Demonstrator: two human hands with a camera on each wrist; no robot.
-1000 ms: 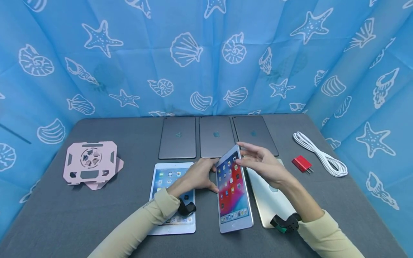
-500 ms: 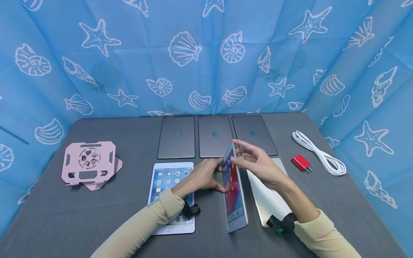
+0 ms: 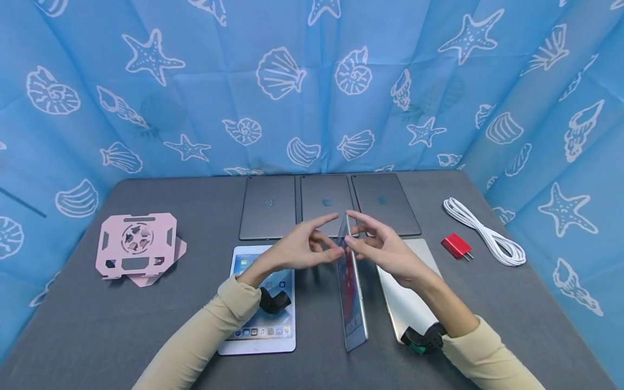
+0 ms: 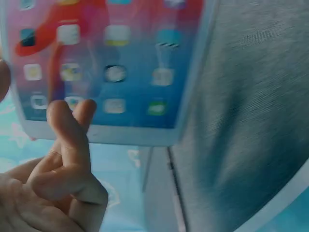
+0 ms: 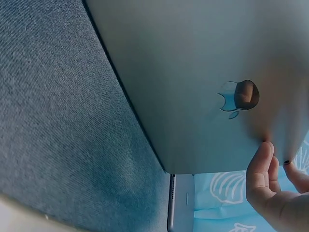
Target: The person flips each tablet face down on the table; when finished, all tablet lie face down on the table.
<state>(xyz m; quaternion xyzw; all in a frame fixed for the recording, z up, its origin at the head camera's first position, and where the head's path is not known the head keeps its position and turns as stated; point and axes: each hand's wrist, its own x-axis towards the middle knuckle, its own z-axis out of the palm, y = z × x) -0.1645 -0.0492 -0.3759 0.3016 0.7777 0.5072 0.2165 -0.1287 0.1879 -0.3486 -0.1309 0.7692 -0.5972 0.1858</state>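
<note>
A white-framed tablet [image 3: 352, 292] stands on its long edge, nearly upright, its lit screen facing left and its silver back [image 5: 193, 87] showing in the right wrist view. My right hand [image 3: 390, 252] pinches its upper edge near the far end, with fingers against the back. On the screen side is my left hand [image 3: 302, 246], its index finger stretched toward the top edge and its thumb close to the glass; firm contact cannot be told. A second lit tablet [image 3: 260, 346] lies face up under my left wrist. A gold-backed tablet [image 3: 407, 303] lies face down under my right forearm.
Three dark grey tablets [image 3: 267, 216] lie face down in a row along the back. A pink folding stand [image 3: 114, 238] sits at the left. On the right are a red charger plug [image 3: 455, 245] and a coiled white cable [image 3: 487, 238].
The tablet has turned from a slant with its screen showing to almost edge-on. My left hand has left the tablet's far left side and come up to the screen near its top edge.
</note>
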